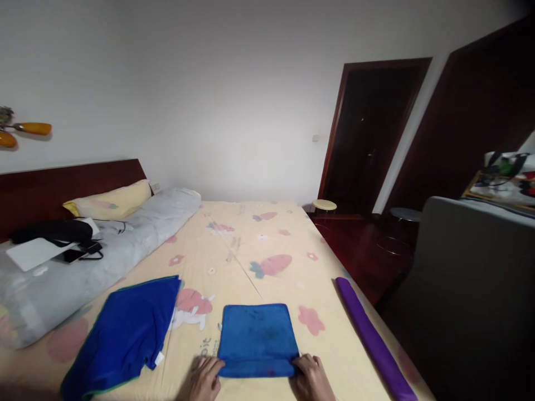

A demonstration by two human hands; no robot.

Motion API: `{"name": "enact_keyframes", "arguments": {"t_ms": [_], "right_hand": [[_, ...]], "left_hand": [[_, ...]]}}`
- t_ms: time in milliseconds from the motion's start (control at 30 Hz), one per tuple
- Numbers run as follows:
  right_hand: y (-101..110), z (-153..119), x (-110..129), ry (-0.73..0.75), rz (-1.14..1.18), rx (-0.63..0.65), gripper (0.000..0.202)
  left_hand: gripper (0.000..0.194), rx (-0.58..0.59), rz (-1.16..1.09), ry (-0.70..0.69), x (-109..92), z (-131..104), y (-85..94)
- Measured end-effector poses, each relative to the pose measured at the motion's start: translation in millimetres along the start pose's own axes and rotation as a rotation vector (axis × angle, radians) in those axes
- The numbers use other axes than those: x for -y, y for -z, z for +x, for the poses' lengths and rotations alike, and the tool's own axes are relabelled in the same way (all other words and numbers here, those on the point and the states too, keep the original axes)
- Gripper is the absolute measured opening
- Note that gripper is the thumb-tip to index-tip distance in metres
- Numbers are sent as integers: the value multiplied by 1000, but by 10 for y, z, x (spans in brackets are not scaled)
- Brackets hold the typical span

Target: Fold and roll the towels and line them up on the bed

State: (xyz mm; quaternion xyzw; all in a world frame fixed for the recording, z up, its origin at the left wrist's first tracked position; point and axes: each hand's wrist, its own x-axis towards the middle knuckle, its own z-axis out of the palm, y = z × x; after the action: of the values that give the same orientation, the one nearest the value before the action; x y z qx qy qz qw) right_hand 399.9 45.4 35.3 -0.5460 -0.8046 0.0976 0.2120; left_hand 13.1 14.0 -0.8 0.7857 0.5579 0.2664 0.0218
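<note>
**poster1:** Towel [256, 338], the folded blue one, sits near the front edge of the bed [251, 245], square and flat. Left hand [203, 380] is on its near left corner, right hand [311, 379] on the near right corner. Biggest risk I see: that cloth looks soft and layered, so if only the top layer gets pinched the fold could slide apart or go crooked.

**poster2:** Agreed. Fingers look mostly flat and pressing down on the edge, not closed into a real pinch, though the fingertips are partly hidden so hard to be sure. Also the other blue cloth [125, 334] lies just to the left, loosely spread, and the purple roll [371, 340] is off to the right, well apart.
</note>
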Motion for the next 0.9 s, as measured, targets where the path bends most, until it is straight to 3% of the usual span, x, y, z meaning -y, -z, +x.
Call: {"name": "enact_keyframes", "arguments": {"t_ms": [100, 167, 233, 300, 400, 500, 567, 667, 800, 900], "right_hand": [[88, 173, 65, -160, 47, 94, 30], [102, 278, 62, -205, 23, 84, 32], [46, 346, 66, -236, -25, 21, 35], [-100, 381, 122, -243, -94, -96, 39], [-456, 401, 332, -49, -137, -198, 45], [-809, 398, 558, 191, -108, -114, 55], [-925, 376, 601, 254, -106, -82, 63], [-857, 311, 431, 251, -131, -87, 63], [-541, 213, 4, 154, -176, -85, 61], [-381, 185, -156, 169, -179, -34, 61]], "left_hand": [[46, -67, -199, 295, 55, 182, -100], [36, -99, -218, 395, 96, 301, -156], [26, -139, -178, 443, 78, 381, -207], [28, -206, -91, 497, -46, 417, -292], [43, -210, 127, 376, -423, 439, -540], [59, -72, 233, 78, -812, 472, -803], [66, 2, 261, -12, -928, 479, -849], [70, 83, 308, -60, -826, 423, -643], [65, 136, 341, -27, -466, 288, -183], [65, 211, 334, -14, -306, 237, -22]]}}
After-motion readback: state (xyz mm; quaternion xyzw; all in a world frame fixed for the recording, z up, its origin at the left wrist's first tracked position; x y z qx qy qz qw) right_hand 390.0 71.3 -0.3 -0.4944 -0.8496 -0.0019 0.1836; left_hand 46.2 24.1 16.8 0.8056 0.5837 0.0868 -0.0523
